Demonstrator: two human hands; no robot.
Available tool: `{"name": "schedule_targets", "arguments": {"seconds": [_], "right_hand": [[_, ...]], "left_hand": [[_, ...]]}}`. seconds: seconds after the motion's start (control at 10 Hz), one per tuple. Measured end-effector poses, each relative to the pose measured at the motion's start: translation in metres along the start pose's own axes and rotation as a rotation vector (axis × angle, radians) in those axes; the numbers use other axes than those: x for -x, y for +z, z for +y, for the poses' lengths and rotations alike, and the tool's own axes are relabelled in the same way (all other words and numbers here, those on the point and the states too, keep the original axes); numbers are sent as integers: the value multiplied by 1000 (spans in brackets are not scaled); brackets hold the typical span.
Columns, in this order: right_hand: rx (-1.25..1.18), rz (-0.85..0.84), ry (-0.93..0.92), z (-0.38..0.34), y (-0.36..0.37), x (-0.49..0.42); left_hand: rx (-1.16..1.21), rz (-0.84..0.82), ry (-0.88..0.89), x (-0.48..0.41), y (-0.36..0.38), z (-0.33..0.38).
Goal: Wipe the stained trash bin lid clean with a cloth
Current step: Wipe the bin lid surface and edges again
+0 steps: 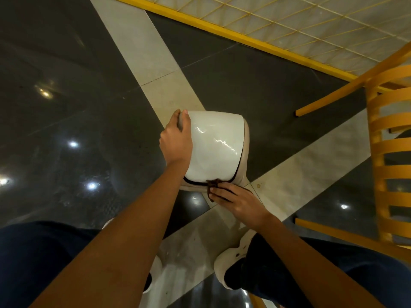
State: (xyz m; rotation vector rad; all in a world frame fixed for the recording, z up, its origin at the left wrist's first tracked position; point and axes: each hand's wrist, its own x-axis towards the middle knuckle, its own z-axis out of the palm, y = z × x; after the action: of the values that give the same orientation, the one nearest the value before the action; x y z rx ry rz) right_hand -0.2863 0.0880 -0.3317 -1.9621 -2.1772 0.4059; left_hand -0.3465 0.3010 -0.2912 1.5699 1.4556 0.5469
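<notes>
A glossy white trash bin lid [216,147] sits on a beige bin body [243,172] standing on the floor, seen from above. My left hand [176,138] grips the lid's far left edge, fingers curled over the corner. My right hand [239,202] presses a small dark brown cloth [214,184] against the lid's near edge, where a dark seam runs between lid and bin. Most of the cloth is hidden under my fingers.
A yellow slatted chair [387,156] stands close on the right, its legs reaching toward the bin. A yellow-framed mesh panel [289,25] runs along the back. The floor [77,107] is shiny dark and cream tile. My shoes [226,263] and dark trousers fill the bottom.
</notes>
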Motion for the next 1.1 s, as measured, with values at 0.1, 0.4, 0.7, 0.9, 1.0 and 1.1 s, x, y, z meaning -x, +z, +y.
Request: {"name": "schedule_targets", "arguments": {"seconds": [0.1,0.4,0.7,0.9,1.0,1.1], "right_hand": [[26,48,0,-4,4,-4],[180,88,-246,-20,8,-40],[-63,58,-8,1,-18,2],[-95,65,13,8,-14,11],[-50,41,-50,11,-21,5],[-63,59,-10,6,-14,-2]], "left_hand": [[0,8,-7,1,1,0],[-11,-11,-4,0,0,1],[-2,-21,2,0,0,0],[-4,-24,-4,0,-1,1],[-6,-30,-3,0,-1,1],[-3,-24,-10,1,-1,1]]}}
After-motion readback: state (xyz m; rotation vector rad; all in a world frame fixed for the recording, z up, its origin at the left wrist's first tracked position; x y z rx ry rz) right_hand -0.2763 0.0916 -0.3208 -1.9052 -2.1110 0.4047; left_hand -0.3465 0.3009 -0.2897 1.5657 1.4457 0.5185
